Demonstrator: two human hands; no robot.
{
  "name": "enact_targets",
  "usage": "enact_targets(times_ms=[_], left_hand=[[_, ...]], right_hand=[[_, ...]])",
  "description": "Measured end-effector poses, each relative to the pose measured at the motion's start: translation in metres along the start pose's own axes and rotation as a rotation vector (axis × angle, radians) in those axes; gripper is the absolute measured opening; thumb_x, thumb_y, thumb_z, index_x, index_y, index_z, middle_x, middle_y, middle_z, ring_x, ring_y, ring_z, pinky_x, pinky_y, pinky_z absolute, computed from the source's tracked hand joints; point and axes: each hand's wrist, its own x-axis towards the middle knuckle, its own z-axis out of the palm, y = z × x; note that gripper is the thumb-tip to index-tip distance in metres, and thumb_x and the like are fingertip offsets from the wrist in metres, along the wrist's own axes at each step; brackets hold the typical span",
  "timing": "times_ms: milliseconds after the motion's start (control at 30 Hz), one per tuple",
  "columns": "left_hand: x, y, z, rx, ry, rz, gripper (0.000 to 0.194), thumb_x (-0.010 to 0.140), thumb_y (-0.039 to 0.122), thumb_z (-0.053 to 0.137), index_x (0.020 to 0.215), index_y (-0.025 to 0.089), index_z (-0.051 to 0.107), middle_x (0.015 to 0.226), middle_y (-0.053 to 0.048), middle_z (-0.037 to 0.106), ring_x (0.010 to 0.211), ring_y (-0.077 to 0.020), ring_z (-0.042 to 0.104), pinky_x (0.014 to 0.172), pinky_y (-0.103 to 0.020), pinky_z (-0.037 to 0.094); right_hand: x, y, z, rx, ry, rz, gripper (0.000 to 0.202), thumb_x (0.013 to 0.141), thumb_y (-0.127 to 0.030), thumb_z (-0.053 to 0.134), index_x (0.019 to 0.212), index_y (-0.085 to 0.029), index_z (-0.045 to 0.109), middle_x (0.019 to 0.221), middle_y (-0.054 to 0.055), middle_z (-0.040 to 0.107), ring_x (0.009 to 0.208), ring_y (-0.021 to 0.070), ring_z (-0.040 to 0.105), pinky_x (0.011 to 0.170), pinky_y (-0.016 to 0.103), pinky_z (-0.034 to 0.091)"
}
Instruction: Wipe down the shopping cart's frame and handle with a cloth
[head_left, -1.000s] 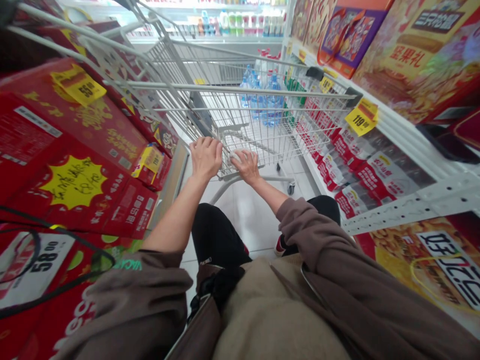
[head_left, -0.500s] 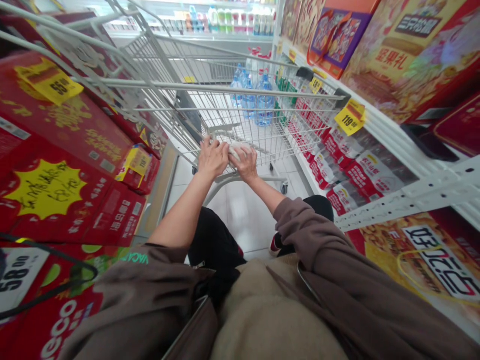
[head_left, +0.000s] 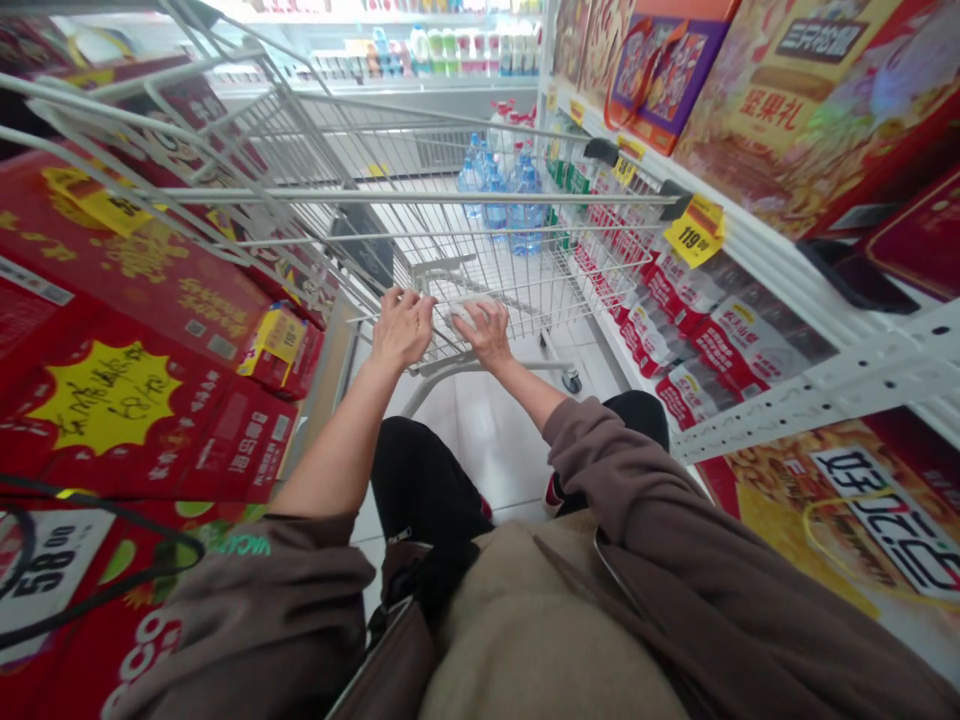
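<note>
A wire shopping cart (head_left: 420,197) stands right in front of me, at about knee height. My left hand (head_left: 405,328) curls its fingers over the wires at the low near edge of the cart. Just to its right, my right hand (head_left: 486,335) is closed on a white crumpled cloth or tissue (head_left: 466,304), pressed against the cart's wires. Fingers hide part of the white piece, so its exact kind is unclear. A gap separates the two hands.
Red gift boxes (head_left: 217,420) are stacked close on my left. On the right, a white shelf (head_left: 795,370) holds shrink-wrapped bottle packs (head_left: 757,345) and snack boxes (head_left: 780,110). Big blue water bottles (head_left: 525,205) stand beyond the cart. A cart wheel (head_left: 571,382) rests on the tiles.
My left hand has moved left along the cart's edge, away from my right hand, which it touched before. My right hand keeps the white piece and has shifted slightly left and down.
</note>
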Motion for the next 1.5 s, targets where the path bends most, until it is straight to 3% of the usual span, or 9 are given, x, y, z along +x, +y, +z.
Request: enact_targets(times_ms=[200, 367, 533, 700, 933, 1100, 1267, 1333, 1500], left_hand=[[-0.010, 0.000, -0.003, 0.057, 0.059, -0.009, 0.063, 0.108, 0.043, 0.016, 0.130, 0.022, 0.071, 0.137, -0.012, 0.063, 0.146, -0.0342, 0.038, 0.123, -0.053, 0.034], [-0.004, 0.036, 0.008, 0.077, 0.256, -0.061, 0.057, 0.107, 0.052, 0.025, 0.128, 0.023, 0.070, 0.142, -0.015, 0.059, 0.142, -0.0370, 0.042, 0.120, -0.059, 0.029], [0.008, 0.059, 0.038, 0.042, 0.158, -0.110, 0.053, 0.109, 0.044, 0.023, 0.137, 0.030, 0.065, 0.146, -0.011, 0.062, 0.147, -0.0364, 0.039, 0.123, -0.066, 0.018], [0.015, 0.049, 0.043, 0.025, 0.049, -0.124, 0.060, 0.109, 0.039, 0.015, 0.138, 0.026, 0.065, 0.139, -0.012, 0.066, 0.139, -0.0302, 0.050, 0.128, -0.059, 0.016], [0.013, 0.043, 0.036, -0.029, 0.030, -0.090, 0.063, 0.108, 0.037, 0.012, 0.142, 0.020, 0.062, 0.139, -0.016, 0.065, 0.149, -0.0325, 0.042, 0.130, -0.063, 0.008], [0.011, 0.034, 0.038, -0.053, 0.005, -0.052, 0.066, 0.108, 0.041, 0.009, 0.142, 0.020, 0.061, 0.142, -0.016, 0.064, 0.155, -0.0347, 0.034, 0.129, -0.068, 0.009], [0.008, 0.033, 0.039, -0.032, 0.020, -0.097, 0.067, 0.108, 0.041, 0.008, 0.147, 0.020, 0.058, 0.148, -0.016, 0.061, 0.160, -0.0334, 0.026, 0.130, -0.065, 0.005], [0.007, 0.032, 0.037, -0.028, 0.009, -0.090, 0.067, 0.108, 0.040, 0.008, 0.149, 0.019, 0.057, 0.148, -0.016, 0.060, 0.160, -0.0340, 0.026, 0.130, -0.065, 0.005], [0.003, 0.031, 0.036, -0.050, 0.012, -0.091, 0.066, 0.108, 0.040, 0.009, 0.147, 0.019, 0.058, 0.148, -0.015, 0.059, 0.159, -0.0351, 0.027, 0.130, -0.066, 0.006]], right_hand=[[-0.028, 0.007, -0.004, 0.016, -0.091, -0.022, 0.027, 0.105, -0.026, 0.053, 0.119, -0.034, 0.075, 0.142, 0.002, 0.066, 0.131, 0.0216, 0.050, 0.115, 0.045, 0.039], [-0.005, 0.015, -0.016, 0.003, 0.030, 0.046, 0.033, 0.108, -0.028, 0.046, 0.128, -0.036, 0.071, 0.146, 0.006, 0.060, 0.136, 0.0248, 0.047, 0.119, 0.050, 0.033], [-0.005, 0.015, -0.010, -0.084, 0.088, 0.117, 0.032, 0.108, -0.031, 0.047, 0.130, -0.034, 0.071, 0.143, 0.007, 0.062, 0.136, 0.0253, 0.047, 0.120, 0.055, 0.031], [-0.034, 0.023, -0.009, -0.098, 0.041, 0.113, 0.029, 0.107, -0.026, 0.050, 0.115, -0.033, 0.077, 0.138, 0.005, 0.068, 0.131, 0.0242, 0.051, 0.114, 0.051, 0.037], [-0.010, 0.034, -0.017, -0.093, 0.025, 0.180, 0.033, 0.107, -0.026, 0.050, 0.129, -0.039, 0.070, 0.148, 0.005, 0.060, 0.139, 0.0264, 0.048, 0.121, 0.058, 0.032], [-0.026, 0.033, -0.017, -0.080, -0.039, 0.161, 0.029, 0.105, -0.024, 0.052, 0.117, -0.037, 0.075, 0.140, 0.004, 0.066, 0.131, 0.0241, 0.052, 0.114, 0.052, 0.039], [-0.017, 0.033, -0.017, -0.074, 0.034, 0.160, 0.032, 0.107, -0.028, 0.048, 0.128, -0.035, 0.071, 0.148, 0.006, 0.061, 0.139, 0.0269, 0.046, 0.115, 0.054, 0.034], [-0.017, 0.032, -0.016, -0.071, 0.005, 0.168, 0.031, 0.107, -0.027, 0.049, 0.127, -0.034, 0.072, 0.147, 0.006, 0.062, 0.138, 0.0270, 0.046, 0.115, 0.054, 0.033], [-0.042, 0.032, -0.024, -0.060, -0.079, 0.150, 0.030, 0.102, -0.018, 0.057, 0.119, -0.034, 0.075, 0.143, 0.005, 0.065, 0.131, 0.0248, 0.050, 0.111, 0.047, 0.035]])
